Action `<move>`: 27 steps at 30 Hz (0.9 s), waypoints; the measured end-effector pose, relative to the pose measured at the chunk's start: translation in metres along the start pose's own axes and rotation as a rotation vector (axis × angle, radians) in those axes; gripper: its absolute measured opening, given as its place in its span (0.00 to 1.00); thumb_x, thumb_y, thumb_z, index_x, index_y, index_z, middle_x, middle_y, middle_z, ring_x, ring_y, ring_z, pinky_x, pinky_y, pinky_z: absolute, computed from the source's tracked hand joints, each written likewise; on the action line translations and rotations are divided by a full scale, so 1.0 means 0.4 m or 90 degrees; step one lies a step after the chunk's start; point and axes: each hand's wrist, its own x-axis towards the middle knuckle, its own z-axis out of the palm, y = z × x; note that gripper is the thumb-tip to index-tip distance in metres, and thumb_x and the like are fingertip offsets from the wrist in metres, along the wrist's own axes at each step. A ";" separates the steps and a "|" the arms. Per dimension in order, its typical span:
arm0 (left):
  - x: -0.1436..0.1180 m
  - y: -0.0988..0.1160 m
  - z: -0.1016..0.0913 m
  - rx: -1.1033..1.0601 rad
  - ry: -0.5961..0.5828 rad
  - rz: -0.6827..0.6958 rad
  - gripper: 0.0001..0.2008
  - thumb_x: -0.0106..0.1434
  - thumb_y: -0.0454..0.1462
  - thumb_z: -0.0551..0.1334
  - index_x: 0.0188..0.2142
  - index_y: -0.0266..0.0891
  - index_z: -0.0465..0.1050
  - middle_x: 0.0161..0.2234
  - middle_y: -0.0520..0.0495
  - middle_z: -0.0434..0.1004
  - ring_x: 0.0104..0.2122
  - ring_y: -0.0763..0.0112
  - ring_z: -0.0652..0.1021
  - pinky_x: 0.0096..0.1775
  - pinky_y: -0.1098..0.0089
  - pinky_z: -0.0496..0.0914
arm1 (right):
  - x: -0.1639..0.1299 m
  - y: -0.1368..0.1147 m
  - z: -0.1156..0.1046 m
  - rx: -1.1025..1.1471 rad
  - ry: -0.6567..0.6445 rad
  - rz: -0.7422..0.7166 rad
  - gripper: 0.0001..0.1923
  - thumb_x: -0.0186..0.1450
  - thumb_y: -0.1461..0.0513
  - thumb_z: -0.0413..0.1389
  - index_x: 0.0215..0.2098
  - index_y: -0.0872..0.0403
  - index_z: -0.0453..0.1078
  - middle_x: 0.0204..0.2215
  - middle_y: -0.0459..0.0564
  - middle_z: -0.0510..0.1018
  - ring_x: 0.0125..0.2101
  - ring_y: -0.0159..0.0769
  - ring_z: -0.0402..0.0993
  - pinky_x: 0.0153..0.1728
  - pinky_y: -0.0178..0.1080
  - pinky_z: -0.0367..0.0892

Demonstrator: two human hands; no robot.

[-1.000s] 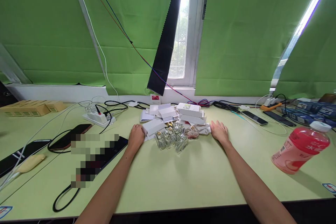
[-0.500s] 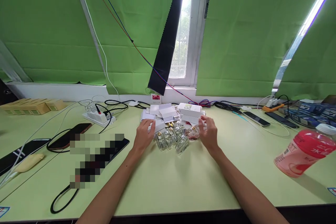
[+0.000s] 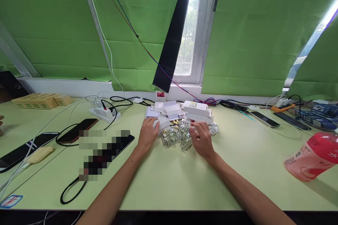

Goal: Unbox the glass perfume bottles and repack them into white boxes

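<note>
Several clear ribbed glass bottles (image 3: 171, 137) with gold-toned tops stand and lean in a cluster in the middle of the table. My left hand (image 3: 148, 133) rests at the cluster's left, fingers loosely bent and apart, beside a white carton (image 3: 162, 123). Over the right end of the cluster is my right hand (image 3: 204, 140), its thumb and fingers apart and curved around a pinkish bottle (image 3: 196, 130), which it partly hides. Whether the fingers touch that bottle I cannot tell. White cardboard boxes (image 3: 196, 107) lie piled behind the bottles.
A pink drink bottle (image 3: 307, 156) stands at right. Phones (image 3: 264, 119) lie on both sides, with cables and a white power strip (image 3: 104, 113). Yellowish boxes (image 3: 37, 102) sit back left, blue boxes (image 3: 319, 114) back right. Another person's fingers (image 3: 1, 119) show at the left edge.
My right hand has moved left and forward, over the right-hand bottles. My left hand stays by the white carton. The view has shifted slightly, and another person's fingers have appeared at left.
</note>
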 end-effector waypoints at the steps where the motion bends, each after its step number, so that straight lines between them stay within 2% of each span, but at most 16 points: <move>1: 0.001 -0.015 0.004 0.010 -0.011 -0.010 0.17 0.67 0.42 0.56 0.47 0.36 0.77 0.49 0.37 0.79 0.52 0.52 0.74 0.57 0.54 0.66 | -0.001 -0.005 0.001 0.003 0.000 -0.005 0.07 0.73 0.64 0.51 0.46 0.52 0.70 0.40 0.53 0.76 0.44 0.45 0.70 0.45 0.47 0.67; 6: -0.008 -0.082 0.036 0.046 -0.071 -0.064 0.25 0.60 0.47 0.63 0.54 0.36 0.74 0.57 0.34 0.74 0.60 0.44 0.69 0.61 0.49 0.63 | -0.011 -0.033 0.010 0.001 -0.016 -0.044 0.08 0.71 0.65 0.53 0.48 0.52 0.69 0.41 0.54 0.75 0.45 0.45 0.70 0.47 0.49 0.67; 10: -0.010 -0.103 0.047 0.055 -0.097 -0.075 0.28 0.62 0.49 0.61 0.57 0.36 0.72 0.58 0.35 0.73 0.59 0.47 0.70 0.60 0.52 0.64 | -0.019 -0.054 0.018 -0.006 -0.029 -0.078 0.10 0.70 0.65 0.54 0.49 0.52 0.68 0.41 0.55 0.75 0.44 0.45 0.70 0.46 0.49 0.67; 19: 0.010 -0.091 0.011 0.049 -0.102 -0.071 0.26 0.64 0.51 0.59 0.56 0.40 0.74 0.53 0.39 0.77 0.55 0.50 0.73 0.58 0.55 0.66 | -0.038 -0.063 0.041 -0.044 -0.076 -0.121 0.14 0.67 0.66 0.56 0.51 0.53 0.67 0.42 0.56 0.73 0.45 0.47 0.69 0.46 0.49 0.65; 27: 0.024 -0.078 -0.017 0.034 -0.058 -0.046 0.25 0.63 0.51 0.60 0.54 0.41 0.77 0.53 0.39 0.75 0.56 0.49 0.71 0.59 0.53 0.64 | -0.048 -0.040 0.066 -0.090 -0.105 -0.121 0.15 0.66 0.68 0.55 0.50 0.53 0.69 0.42 0.55 0.73 0.46 0.47 0.68 0.47 0.48 0.65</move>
